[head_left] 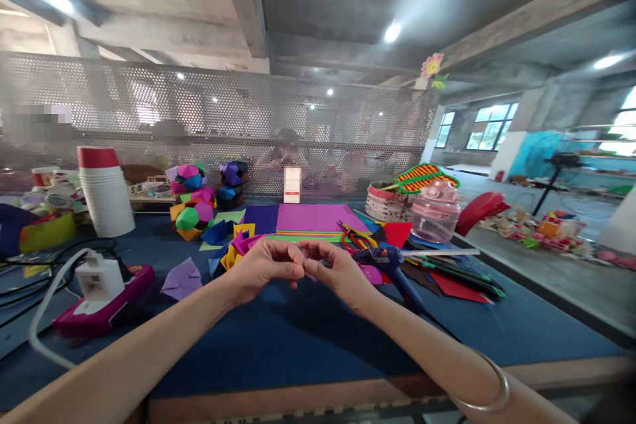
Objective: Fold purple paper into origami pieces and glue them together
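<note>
My left hand and my right hand meet above the blue table mat, thumbs and fingers pinched together. What lies between the fingertips is hidden or too small to name. Just behind my left hand are folded yellow and pink paper pieces. A folded lilac paper piece lies further left. Beside my right hand is a dark blue hot glue gun with a white glue stick in it. Scissors with red and yellow handles rest near the stack of coloured paper.
At left stand stacked white cups and a magenta power strip with cables. Multicoloured paper balls sit behind. On the right are a clear pink bottle, a woven basket and a green-black cutter. A phone stands upright at the back.
</note>
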### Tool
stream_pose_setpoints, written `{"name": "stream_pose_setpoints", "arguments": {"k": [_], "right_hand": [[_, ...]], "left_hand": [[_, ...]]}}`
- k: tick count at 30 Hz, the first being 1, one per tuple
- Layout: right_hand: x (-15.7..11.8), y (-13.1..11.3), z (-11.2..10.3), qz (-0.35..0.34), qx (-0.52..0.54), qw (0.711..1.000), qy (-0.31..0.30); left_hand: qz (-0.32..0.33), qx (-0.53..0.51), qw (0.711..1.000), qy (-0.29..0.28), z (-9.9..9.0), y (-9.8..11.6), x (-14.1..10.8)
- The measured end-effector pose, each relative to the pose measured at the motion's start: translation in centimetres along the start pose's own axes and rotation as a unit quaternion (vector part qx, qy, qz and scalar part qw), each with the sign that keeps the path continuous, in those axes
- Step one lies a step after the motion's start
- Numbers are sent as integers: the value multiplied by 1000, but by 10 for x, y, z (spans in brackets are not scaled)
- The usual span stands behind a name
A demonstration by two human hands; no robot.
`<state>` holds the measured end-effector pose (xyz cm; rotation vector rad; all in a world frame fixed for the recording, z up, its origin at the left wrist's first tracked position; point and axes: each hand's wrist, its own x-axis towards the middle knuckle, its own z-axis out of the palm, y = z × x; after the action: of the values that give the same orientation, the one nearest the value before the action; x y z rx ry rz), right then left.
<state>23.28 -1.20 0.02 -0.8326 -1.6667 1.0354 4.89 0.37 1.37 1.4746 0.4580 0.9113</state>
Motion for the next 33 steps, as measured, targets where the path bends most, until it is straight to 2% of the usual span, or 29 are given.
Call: {"name": "stream_pose_setpoints", "arguments": {"k": [3, 10, 18, 26, 33], "right_hand": [[1, 1, -1, 9, 15, 1000, 10], [0, 2, 0, 14, 46, 999, 17], [-1, 4, 0, -6, 15, 1000, 5], [-2, 2, 1, -24, -52, 998, 14], [-3, 2, 0, -29, -57, 998, 5]], "left_hand": [[10, -1, 1000, -29, 1, 2, -1], [1, -20, 998, 66, 5, 2, 1], [21, -6, 998, 66, 9, -2, 2], [36, 54, 991, 119, 13, -3, 3], [31, 88, 991, 93, 10, -1, 3]]}}
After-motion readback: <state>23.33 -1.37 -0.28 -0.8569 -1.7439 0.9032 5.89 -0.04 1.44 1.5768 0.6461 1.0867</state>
